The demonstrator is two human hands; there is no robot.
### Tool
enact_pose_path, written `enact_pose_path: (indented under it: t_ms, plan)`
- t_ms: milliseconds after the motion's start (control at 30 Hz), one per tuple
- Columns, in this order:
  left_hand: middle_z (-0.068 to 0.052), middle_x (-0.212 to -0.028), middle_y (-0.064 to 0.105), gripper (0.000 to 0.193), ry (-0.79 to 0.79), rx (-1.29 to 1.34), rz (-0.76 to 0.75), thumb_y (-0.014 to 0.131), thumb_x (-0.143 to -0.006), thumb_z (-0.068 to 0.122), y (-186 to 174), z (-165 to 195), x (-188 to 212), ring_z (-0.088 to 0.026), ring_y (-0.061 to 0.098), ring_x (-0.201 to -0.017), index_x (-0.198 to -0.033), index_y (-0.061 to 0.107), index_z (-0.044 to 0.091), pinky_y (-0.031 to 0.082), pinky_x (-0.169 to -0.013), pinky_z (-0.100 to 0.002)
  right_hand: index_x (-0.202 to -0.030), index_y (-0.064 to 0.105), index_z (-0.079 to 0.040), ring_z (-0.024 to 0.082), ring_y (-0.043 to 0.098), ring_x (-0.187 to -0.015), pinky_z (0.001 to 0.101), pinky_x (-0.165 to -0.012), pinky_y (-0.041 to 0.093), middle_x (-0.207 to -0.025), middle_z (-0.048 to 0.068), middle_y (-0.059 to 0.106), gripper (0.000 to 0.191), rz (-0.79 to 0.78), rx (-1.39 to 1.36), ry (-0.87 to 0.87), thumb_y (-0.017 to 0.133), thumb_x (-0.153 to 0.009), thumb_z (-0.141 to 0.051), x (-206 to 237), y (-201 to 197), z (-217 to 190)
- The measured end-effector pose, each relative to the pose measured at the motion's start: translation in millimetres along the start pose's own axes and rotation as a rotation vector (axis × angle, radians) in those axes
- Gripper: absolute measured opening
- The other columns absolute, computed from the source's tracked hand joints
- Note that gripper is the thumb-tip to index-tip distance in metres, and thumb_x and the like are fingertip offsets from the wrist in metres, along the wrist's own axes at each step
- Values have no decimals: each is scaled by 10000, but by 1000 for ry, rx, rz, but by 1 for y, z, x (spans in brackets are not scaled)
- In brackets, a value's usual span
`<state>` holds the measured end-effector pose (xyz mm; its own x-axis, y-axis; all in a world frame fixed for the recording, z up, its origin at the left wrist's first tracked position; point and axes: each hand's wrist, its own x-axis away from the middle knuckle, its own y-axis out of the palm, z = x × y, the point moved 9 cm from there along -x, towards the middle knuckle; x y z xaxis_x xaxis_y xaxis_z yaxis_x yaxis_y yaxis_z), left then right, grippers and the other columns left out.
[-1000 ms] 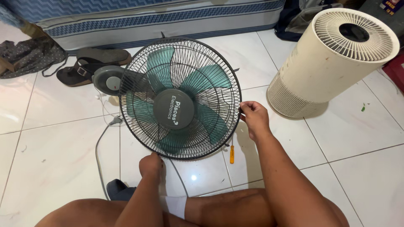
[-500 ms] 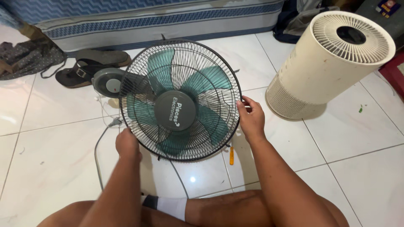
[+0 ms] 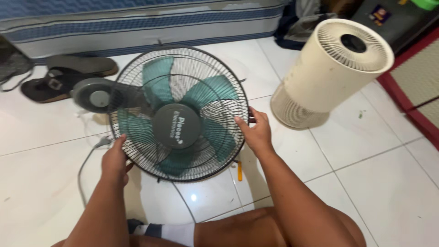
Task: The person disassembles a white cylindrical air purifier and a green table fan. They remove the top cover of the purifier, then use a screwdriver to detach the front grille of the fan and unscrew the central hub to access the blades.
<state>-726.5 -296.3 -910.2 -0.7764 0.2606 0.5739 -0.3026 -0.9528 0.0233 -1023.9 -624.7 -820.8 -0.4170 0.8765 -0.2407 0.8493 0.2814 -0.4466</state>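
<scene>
An electric fan (image 3: 178, 114) with a black wire cage, teal blades and a grey centre cap lies tilted on the white tiled floor in front of me. My left hand (image 3: 115, 158) grips the cage's lower left rim. My right hand (image 3: 254, 132) grips the right rim, fingers curled over the wire. The fan's grey motor housing (image 3: 91, 95) sticks out behind the cage on the left. A small orange-handled tool (image 3: 239, 170) lies on the floor under the cage's right edge.
A cream cylindrical air purifier (image 3: 329, 73) stands to the right. Dark sandals (image 3: 59, 77) lie at the left by a blue-striped mattress edge (image 3: 137, 25). The fan's grey cord (image 3: 89, 155) trails on the floor. My bare legs are at the bottom, a red-edged mat (image 3: 411, 82) at far right.
My left hand moved from the cage's bottom rim up along the left rim. The right hand stayed on the right rim. The view moved in closer.
</scene>
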Motion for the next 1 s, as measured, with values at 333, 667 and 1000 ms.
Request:
enact_pose_path:
  t_ms: [333,667,1000]
  plan:
    - [-38,-1026,585,474,1,-31,115,669,-914,470,-9,-9,-16,-206,562,-943,-1202,621,98,460,-872,-464,-1433,535,-26,252,476,-1012,409,-830,373,-1170,129,580,541,583,-621,408,676,-977,-280,-42,-119,58]
    - [-42,-932,541,412,43,13,154,664,-927,432,-6,-12,-24,-207,531,-852,-1105,625,63,462,-763,-419,-1584,262,-121,246,534,-1270,407,-1063,425,-1453,171,520,749,-87,-36,430,608,-972,-380,-97,-49,70]
    - [-7,-680,415,344,91,-2,313,652,-899,348,-4,8,-13,-140,338,-530,-803,526,42,226,-432,-391,-1604,306,-125,269,477,-1413,337,-1150,355,-1569,180,460,677,-177,178,305,541,-1023,-380,-128,-52,90]
